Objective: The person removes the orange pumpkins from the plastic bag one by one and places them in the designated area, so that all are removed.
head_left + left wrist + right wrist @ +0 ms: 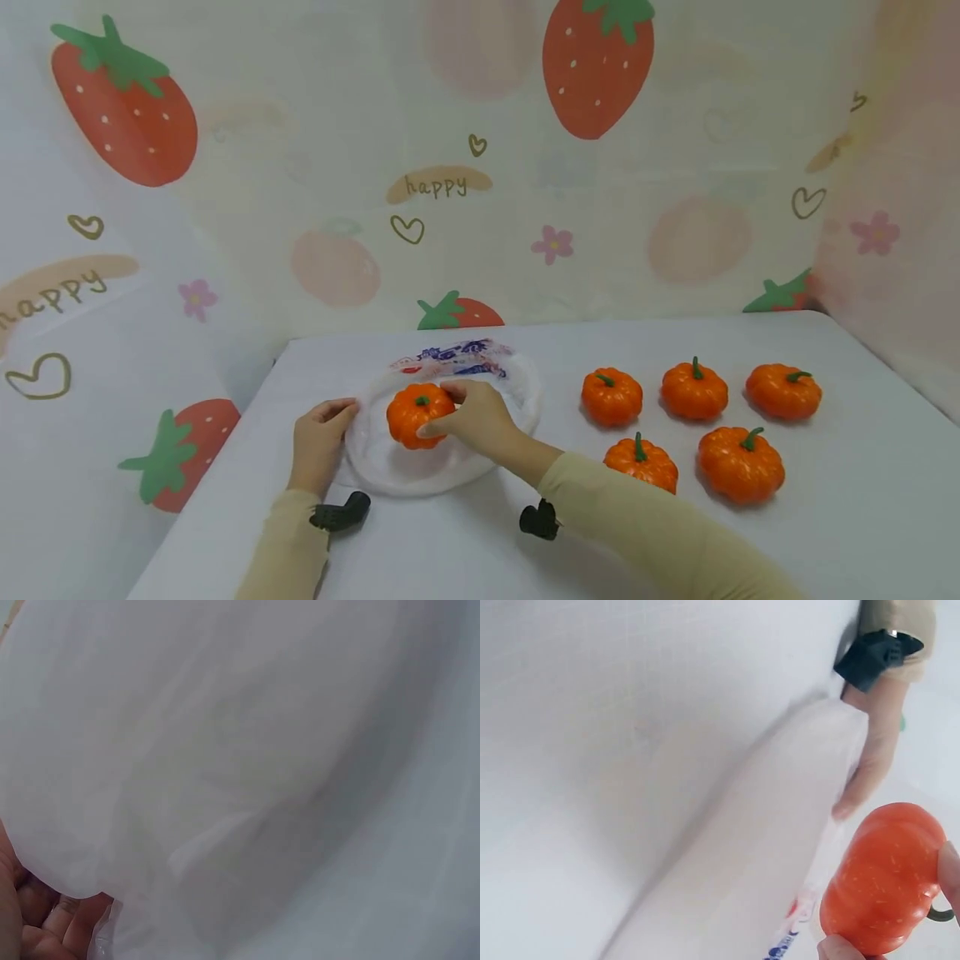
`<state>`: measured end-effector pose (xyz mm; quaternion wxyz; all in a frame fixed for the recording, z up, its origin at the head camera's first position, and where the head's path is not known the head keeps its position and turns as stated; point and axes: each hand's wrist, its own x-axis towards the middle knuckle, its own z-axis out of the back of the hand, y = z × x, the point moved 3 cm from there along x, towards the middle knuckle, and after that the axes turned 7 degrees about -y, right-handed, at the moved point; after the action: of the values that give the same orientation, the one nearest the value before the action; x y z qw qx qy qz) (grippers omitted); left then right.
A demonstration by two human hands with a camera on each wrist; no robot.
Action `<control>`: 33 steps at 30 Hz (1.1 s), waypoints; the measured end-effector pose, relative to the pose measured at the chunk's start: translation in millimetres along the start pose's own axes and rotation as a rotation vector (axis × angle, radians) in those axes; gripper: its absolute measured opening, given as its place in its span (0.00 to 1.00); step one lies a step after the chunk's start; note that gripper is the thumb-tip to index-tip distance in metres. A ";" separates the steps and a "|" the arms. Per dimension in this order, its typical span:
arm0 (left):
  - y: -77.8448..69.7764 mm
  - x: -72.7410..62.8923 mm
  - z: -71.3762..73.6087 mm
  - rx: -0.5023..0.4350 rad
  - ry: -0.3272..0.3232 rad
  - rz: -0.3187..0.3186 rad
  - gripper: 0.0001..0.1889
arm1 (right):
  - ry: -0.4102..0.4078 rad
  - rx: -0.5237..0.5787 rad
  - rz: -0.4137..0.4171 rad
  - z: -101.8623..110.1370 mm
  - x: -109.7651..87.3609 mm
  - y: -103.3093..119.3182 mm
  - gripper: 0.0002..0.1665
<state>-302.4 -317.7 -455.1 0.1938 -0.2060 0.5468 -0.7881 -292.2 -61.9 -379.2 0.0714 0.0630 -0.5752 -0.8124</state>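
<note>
A white plastic bag (405, 483) with blue and red print lies spread in a round shape on the table. At its left edge my left hand (318, 442) grips the plastic; in the left wrist view the curled fingers (56, 930) show beside the bag's side (225, 750). Over the bag's middle, my right hand (483, 421) holds a small orange pumpkin (416, 412) with a green stem, thumb on the near side and fingers on the far side. The right wrist view shows this pumpkin (885, 877) between fingertips, beside the bag's wall (742, 832).
Several more orange pumpkins stand to the right on the white table (570, 533), including one (642, 465) close by the right forearm and another (741, 467) nearer the front. A curtain (600, 192) printed with strawberries and hearts hangs behind the table.
</note>
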 end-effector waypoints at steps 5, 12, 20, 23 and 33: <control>-2.7 1.3 3.9 0.003 -0.005 -0.002 0.16 | 0.006 0.041 0.006 10.1 -3.0 8.4 0.43; -2.2 3.5 2.4 -0.047 -0.011 -0.018 0.15 | 0.011 0.061 0.007 25.3 -5.3 8.4 0.42; 0.0 -0.2 3.9 -0.046 -0.014 -0.009 0.15 | 0.005 0.002 -0.016 43.6 -11.9 3.2 0.44; 0.7 -1.1 5.5 -0.037 -0.014 -0.005 0.16 | -0.005 -0.018 -0.012 49.9 -14.6 1.8 0.44; 1.1 -3.1 2.5 -0.034 0.020 -0.003 0.17 | -0.012 -0.039 0.007 74.6 -32.9 1.5 0.43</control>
<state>-298.3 -318.3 -455.7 0.1834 -0.2021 0.5618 -0.7810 -273.7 12.8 -352.5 0.0722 0.0546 -0.5598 -0.8237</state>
